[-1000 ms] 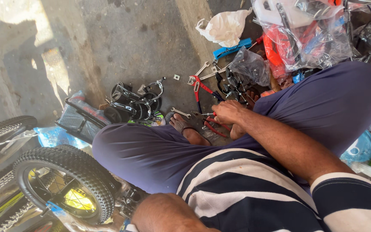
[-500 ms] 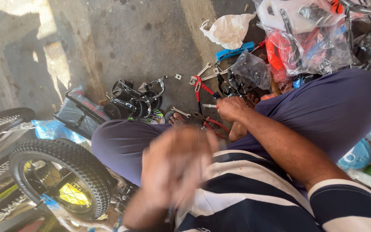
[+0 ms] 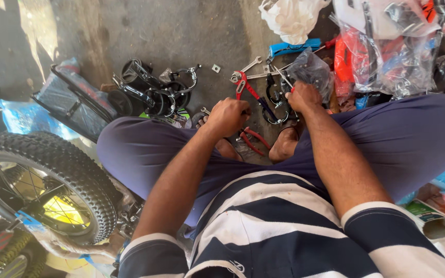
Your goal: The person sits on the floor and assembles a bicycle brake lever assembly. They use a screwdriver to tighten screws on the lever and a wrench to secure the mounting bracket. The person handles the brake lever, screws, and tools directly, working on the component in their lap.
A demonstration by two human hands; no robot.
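- Left hand (image 3: pixel 227 116) is clenched on the red-handled pliers (image 3: pixel 251 95), on the floor between the knees.
- Right hand (image 3: pixel 303 97) grips a clear bag (image 3: pixel 312 69) of small metal parts.
- Far right: more clear bags (image 3: pixel 387 46) of parts, too heaped to count.
- One spanner (image 3: pixel 251 64), one nut (image 3: pixel 216 68), one tyre (image 3: pixel 52 175) near left.

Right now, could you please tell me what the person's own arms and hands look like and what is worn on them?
Both forearms are bare. The left hand and right hand wear no gloves, and no rings or watch show. Short sleeves end above the elbows, in dark navy and white horizontal stripes, part of a striped shirt.
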